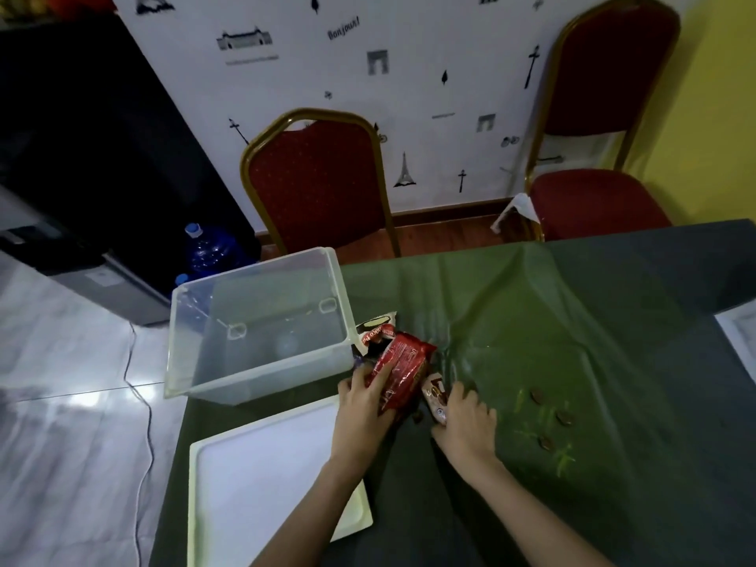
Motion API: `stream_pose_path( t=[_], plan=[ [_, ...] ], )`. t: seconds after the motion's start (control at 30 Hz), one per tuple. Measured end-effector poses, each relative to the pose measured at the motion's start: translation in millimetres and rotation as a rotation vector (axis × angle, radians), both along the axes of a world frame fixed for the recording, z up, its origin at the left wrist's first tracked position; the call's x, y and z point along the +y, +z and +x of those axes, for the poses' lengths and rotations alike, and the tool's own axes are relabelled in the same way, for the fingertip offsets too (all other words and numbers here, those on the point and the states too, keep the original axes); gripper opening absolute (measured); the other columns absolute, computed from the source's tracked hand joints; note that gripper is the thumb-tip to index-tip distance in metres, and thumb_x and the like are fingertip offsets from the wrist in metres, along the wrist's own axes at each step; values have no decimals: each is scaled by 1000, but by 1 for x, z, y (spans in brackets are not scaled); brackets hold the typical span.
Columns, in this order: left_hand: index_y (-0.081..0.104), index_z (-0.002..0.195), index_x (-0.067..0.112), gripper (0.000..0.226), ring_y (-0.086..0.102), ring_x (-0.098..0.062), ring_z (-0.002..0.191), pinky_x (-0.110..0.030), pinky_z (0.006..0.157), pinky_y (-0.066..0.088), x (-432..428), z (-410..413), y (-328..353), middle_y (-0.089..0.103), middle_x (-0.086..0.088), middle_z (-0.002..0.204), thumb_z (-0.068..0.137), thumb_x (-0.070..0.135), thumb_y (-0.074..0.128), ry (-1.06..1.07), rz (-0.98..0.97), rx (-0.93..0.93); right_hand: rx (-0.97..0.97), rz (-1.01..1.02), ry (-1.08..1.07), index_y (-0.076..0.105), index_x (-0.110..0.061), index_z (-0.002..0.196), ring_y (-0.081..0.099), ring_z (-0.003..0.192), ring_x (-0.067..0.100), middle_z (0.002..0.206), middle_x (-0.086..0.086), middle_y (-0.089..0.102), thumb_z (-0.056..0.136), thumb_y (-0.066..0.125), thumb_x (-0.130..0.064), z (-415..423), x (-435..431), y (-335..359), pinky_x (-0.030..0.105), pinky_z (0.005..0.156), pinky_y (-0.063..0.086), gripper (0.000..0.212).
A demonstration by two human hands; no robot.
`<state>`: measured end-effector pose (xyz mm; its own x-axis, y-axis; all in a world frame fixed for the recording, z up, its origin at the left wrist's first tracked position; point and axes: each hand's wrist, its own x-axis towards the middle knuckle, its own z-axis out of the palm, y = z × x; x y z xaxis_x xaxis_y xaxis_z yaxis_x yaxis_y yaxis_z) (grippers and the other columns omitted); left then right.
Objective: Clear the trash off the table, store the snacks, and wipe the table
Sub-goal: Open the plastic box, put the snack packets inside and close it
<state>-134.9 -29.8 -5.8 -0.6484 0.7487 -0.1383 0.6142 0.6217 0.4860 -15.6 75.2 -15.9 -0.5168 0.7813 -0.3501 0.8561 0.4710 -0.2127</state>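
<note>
A red snack packet (403, 368) lies on the green tablecloth (572, 321) just right of a clear plastic bin (262, 374). My left hand (362, 411) grips the packet's lower end. A brown-and-white snack packet (434, 396) sits beside it, and my right hand (466, 421) is closed on it. Another white and dark packet (374, 327) pokes out behind the red one, against the bin's wall. The bin looks empty. Right of my hands, brown biscuit pieces (564, 417) and pale green crumbs (564, 456) are scattered on the cloth.
The bin's white lid (253, 497) lies flat at the table's near left. Two red chairs (315, 182) stand behind the table by the wall. Blue water bottles (204, 247) and a white cable (139, 399) are on the floor at left. A white object (740, 333) shows at the right edge.
</note>
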Motion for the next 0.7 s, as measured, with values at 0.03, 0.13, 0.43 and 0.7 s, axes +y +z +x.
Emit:
stream_pose_path(
  t=[0.03, 0.13, 0.43, 0.7],
  plan=[
    [29, 145, 34, 69, 34, -28, 125, -39, 105, 37, -4, 2, 3, 35, -4, 145, 85, 33, 64, 0, 23, -12, 2, -22, -7, 36, -12, 130, 56, 112, 27, 123, 11, 57, 74, 74, -30, 1, 2, 0, 39, 95, 42, 70],
    [31, 142, 41, 73, 38, -18, 123, -35, 106, 40, -16, 8, 17, 39, 1, 138, 81, 33, 70, -5, 154, -150, 63, -102, -44, 40, -14, 124, 59, 109, 26, 117, 7, 60, 72, 75, -27, 7, 8, 1, 40, 94, 44, 64],
    [46, 134, 39, 67, 57, -8, 112, -35, 87, 56, -24, -9, 111, 53, 4, 125, 76, 19, 74, 232, 774, -679, 480, -228, -137, 48, -10, 112, 60, 85, 19, 91, 0, 59, 74, 73, -9, 19, 36, 28, 23, 61, 41, 46],
    [39, 138, 32, 66, 48, -20, 120, -45, 92, 53, -59, -102, 105, 43, -6, 137, 81, 22, 69, 532, 660, -347, 885, -329, -105, 51, -25, 111, 61, 91, 4, 103, -7, 60, 76, 73, -12, -47, 11, 72, 24, 74, 54, 43]
  ],
)
